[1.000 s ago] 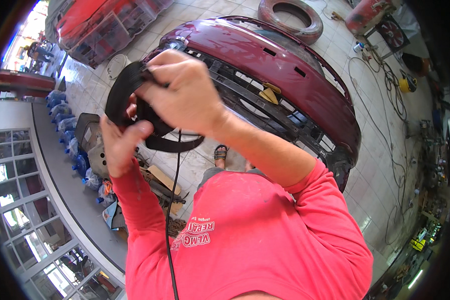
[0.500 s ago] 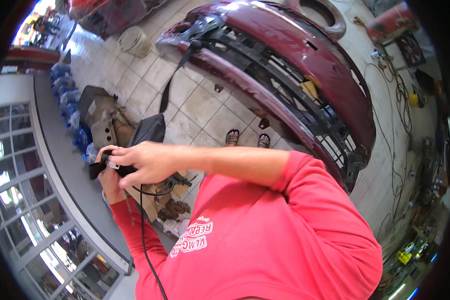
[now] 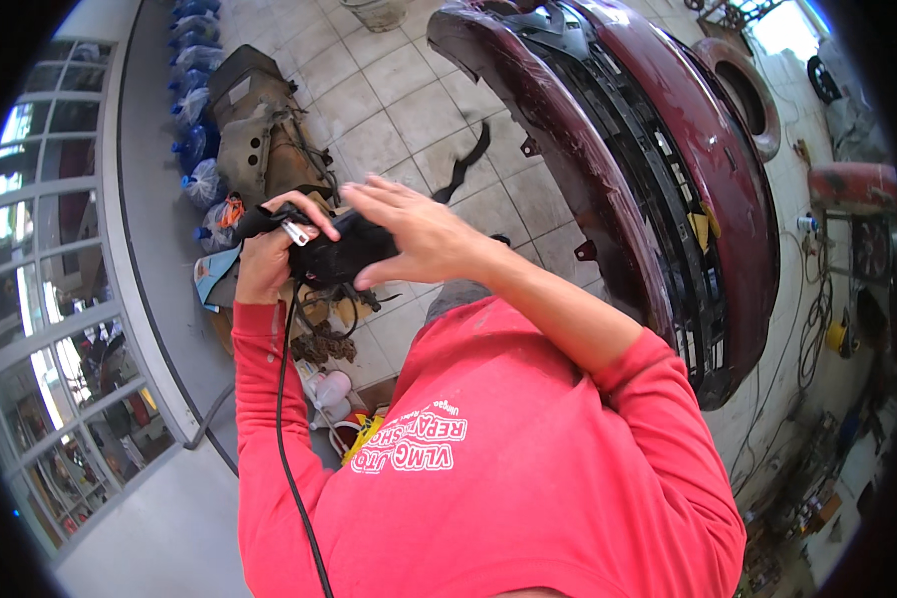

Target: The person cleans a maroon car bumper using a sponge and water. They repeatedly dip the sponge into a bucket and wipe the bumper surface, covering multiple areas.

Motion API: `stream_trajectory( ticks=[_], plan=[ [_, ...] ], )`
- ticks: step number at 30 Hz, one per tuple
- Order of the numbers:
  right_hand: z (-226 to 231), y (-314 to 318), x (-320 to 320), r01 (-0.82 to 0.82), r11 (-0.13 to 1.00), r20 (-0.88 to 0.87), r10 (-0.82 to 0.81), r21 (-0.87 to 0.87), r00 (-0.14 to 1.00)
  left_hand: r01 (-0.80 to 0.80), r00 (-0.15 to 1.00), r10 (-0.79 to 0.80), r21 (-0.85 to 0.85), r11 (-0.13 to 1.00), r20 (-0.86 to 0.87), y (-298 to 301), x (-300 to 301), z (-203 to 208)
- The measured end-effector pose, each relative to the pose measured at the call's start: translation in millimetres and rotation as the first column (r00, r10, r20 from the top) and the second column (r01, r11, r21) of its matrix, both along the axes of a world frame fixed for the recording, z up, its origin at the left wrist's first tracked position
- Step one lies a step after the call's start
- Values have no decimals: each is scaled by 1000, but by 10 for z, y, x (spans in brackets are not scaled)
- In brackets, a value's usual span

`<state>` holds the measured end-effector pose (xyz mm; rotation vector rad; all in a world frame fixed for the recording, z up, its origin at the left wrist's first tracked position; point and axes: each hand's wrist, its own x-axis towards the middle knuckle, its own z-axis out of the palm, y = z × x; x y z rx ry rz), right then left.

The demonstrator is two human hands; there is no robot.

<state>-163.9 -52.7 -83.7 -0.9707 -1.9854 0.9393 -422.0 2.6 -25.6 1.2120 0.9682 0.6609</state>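
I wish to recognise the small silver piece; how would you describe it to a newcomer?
Find the big dark red bumper on the picture's right, then look left, past the right hand, to the left hand. The silver piece is at the left hand's fingers, beside the black bundle. Its bright shine sets it apart from the black.

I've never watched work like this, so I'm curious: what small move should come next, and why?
Perhaps close the right hand on the black strap: that hand looks open, the strap trails loose beyond it, and the left hand grips the black bundle near a metal clip.
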Motion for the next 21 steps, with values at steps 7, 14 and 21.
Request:
stream_trajectory(
  ticks=[7, 14, 21],
  plan=[
    [-26, 8, -424, 129, 981, -145, -150, -145, 978, -88, 996, 81, 265, 960, 35, -492, 115, 203],
    [-187, -142, -730, 213, 831, -485, -486, -514, 727, -216, 463, 282, 201, 955, -840, -2643, -1119, -1070],
    [-1, -225, -608, 372, 844, -244, -482, -387, 842, -217, 972, 82, 705, 675, 220, -2301, 493, 996]
  ],
)
